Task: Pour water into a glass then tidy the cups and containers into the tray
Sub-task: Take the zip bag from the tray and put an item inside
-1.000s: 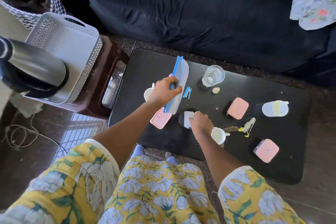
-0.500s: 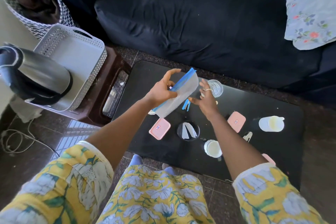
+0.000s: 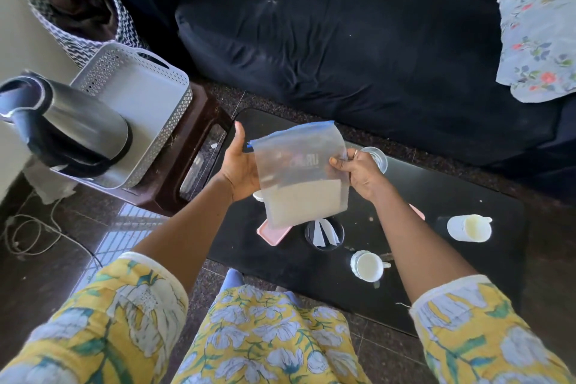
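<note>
A clear zip bag (image 3: pixel 300 171) with a blue seal hangs above the black table (image 3: pixel 452 196), held between both hands. My left hand (image 3: pixel 241 170) supports its left edge with the palm, thumb raised. My right hand (image 3: pixel 358 173) pinches its right edge. A clear glass (image 3: pixel 378 157) stands just behind my right hand. On the table lie a pink lidded container (image 3: pixel 272 232), a black round container (image 3: pixel 324 234) with white paper in it, a white cup (image 3: pixel 367 265) and a clear bottle (image 3: pixel 469 227) on its side. The grey perforated tray (image 3: pixel 137 109) sits on a brown stool at the left.
A steel kettle (image 3: pixel 71 131) stands in the near end of the tray. A patterned basket (image 3: pixel 78 6) is behind it. A dark sofa (image 3: pixel 343 40) runs along the table's far side, with a floral cloth (image 3: pixel 539 40) on it. Cables lie on the floor at the left.
My left hand raised the bag from upright over the table and turned it flat to the camera. My right hand left the black container and took the bag's right edge.
</note>
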Motion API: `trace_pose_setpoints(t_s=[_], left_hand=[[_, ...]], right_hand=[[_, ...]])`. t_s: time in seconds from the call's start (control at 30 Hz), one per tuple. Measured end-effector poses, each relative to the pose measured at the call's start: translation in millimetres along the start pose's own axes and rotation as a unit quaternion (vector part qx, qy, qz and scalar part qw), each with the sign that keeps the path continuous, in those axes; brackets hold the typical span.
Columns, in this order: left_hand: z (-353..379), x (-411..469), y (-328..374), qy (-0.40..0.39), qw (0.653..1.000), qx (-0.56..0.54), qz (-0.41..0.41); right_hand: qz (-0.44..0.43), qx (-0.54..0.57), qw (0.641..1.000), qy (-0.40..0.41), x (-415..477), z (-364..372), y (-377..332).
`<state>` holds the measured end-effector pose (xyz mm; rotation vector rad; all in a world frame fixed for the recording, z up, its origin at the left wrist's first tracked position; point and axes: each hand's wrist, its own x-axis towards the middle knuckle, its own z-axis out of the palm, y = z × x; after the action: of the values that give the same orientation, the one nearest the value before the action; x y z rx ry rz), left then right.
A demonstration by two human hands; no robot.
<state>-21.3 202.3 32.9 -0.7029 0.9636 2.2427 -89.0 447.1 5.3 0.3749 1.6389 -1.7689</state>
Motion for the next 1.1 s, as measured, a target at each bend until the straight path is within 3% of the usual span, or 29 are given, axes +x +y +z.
trace_pose_setpoints(t_s=[0.2,0.4,0.53,0.77,0.9,1.0,1.1], left_hand=[[-5,3,-21,0.112,0.972,0.205,0.011],[-11,-2,-16,0.102,0.970,0.221,0.017],[-13,-3,-16,0.164,0.967,0.190,0.046],[-27,-17,-18,0.207,0.969,0.129,0.050],[-44,-30,-21,0.211,0.974,0.080,0.020],[-58,-40,-19,0.220,0.969,0.113,0.003],[-79,-45,-21,0.285,0.948,0.131,0.045]], right_hand=[[0.034,0.045,0.998,-0.003,0,2,2],[0.080,0.037,0.995,-0.046,-1,-5,2],[0.102,-0.027,0.993,-0.046,1,-6,6],[0.083,0.016,0.996,-0.016,5,6,8],[0.089,-0.013,0.995,-0.046,11,32,4],[0.071,-0.040,0.996,-0.049,17,62,-3],[0.073,-0.067,0.991,-0.085,28,86,-1]])
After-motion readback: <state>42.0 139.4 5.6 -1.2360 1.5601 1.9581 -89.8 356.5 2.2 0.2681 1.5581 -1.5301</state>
